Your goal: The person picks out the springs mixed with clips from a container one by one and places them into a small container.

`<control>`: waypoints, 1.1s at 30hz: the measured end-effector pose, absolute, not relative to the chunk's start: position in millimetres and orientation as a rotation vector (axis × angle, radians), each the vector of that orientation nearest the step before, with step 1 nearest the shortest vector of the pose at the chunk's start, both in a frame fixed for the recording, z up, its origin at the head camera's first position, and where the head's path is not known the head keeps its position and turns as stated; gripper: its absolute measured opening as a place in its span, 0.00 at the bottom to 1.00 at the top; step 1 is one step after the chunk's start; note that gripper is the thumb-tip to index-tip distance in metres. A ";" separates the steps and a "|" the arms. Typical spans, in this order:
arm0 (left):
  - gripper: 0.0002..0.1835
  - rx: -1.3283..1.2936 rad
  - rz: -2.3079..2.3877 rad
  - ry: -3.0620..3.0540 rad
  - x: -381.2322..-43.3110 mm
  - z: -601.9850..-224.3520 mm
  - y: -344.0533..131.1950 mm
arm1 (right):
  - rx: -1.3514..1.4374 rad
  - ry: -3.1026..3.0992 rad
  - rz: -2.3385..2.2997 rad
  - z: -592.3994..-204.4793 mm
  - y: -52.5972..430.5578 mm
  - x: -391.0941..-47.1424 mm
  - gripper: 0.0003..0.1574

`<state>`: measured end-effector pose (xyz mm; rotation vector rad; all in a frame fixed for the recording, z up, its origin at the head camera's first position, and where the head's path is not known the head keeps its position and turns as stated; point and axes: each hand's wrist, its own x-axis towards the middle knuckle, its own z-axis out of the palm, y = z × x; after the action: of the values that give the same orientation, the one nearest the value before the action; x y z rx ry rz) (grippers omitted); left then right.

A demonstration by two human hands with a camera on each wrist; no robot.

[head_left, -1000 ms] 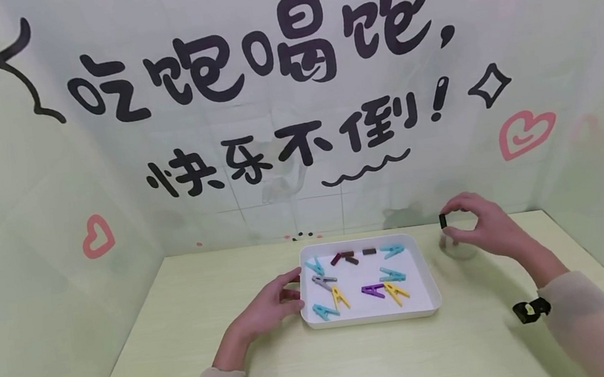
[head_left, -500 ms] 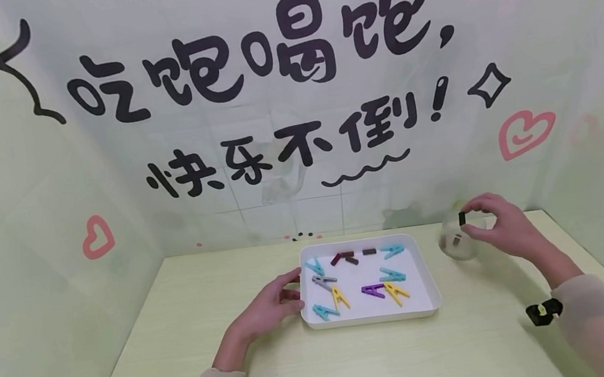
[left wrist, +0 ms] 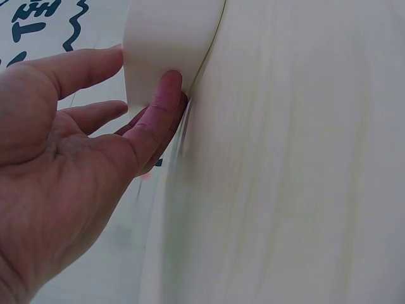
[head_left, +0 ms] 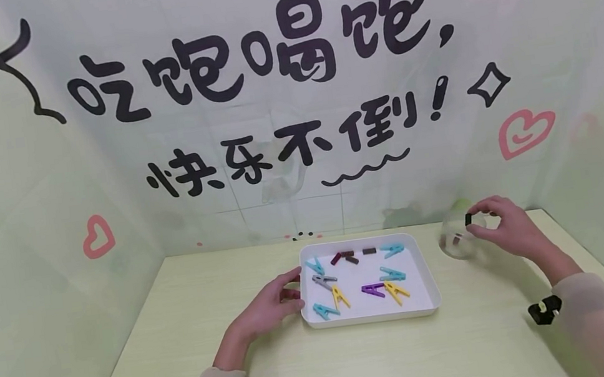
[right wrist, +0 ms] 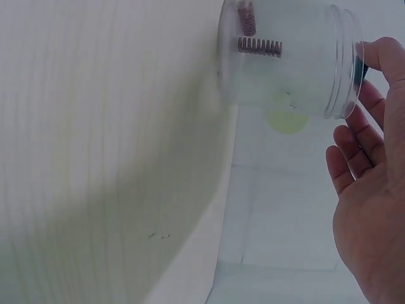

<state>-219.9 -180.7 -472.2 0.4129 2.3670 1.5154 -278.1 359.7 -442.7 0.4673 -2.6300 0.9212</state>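
A white tray point(head_left: 373, 318) holds several clothespins, among them a purple one point(head_left: 373, 291), a grey one point(head_left: 324, 282) and a yellow one point(head_left: 398, 292). Small brown and dark red springs point(head_left: 369, 251) lie along its back. My left hand point(head_left: 268, 306) touches the tray's left wall with extended fingers, also seen on the white wall point(left wrist: 168, 38) in the left wrist view. Between thumb and fingertips, my right hand point(head_left: 511, 233) pinches a small dark spring point(head_left: 468, 219) at the mouth of a clear jar point(right wrist: 304, 88). Two brownish springs point(right wrist: 259, 47) lie inside that jar.
The pale wooden table point(head_left: 357, 364) ends at a printed curtain point(head_left: 261, 225) behind the tray and jar. Similar curtain panels stand at the left and right. A black wrist strap piece point(head_left: 545, 311) sits by the right sleeve.
My right hand has moved right and slightly down with the dark spring, from left of the jar to its mouth. The left hand and tray have stayed put.
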 end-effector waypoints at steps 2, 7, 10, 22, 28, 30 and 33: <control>0.38 0.408 1.513 2.370 -220.1 -472.1 -180.7 | 0.462 -2.635 0.928 -442.5 359.7 -279.0 0.16; 0.38 0.415 1.512 2.371 -220.5 -471.8 -180.8 | 0.462 -2.636 0.936 -444.7 359.9 -283.3 0.20; 0.38 0.430 1.515 2.366 -221.0 -472.1 -181.0 | 0.452 -2.643 0.969 -446.0 360.1 -284.3 0.30; 0.38 0.425 1.523 2.357 -220.8 -472.4 -181.3 | 0.432 -2.655 1.070 -444.4 360.9 -280.9 0.41; 0.38 0.423 1.534 2.345 -220.1 -473.0 -181.7 | 0.454 -2.641 1.068 -440.9 358.9 -281.1 0.41; 0.38 0.420 1.535 2.346 -219.5 -472.6 -181.5 | 0.459 -2.641 1.063 -439.6 357.7 -281.4 0.41; 0.38 0.410 1.536 2.347 -218.7 -471.6 -180.9 | 0.463 -2.642 1.049 -437.0 355.1 -281.4 0.41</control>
<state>-218.7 -180.9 -471.6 0.4101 2.3469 1.5364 -281.4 355.1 -437.0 0.4625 -2.6419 1.0493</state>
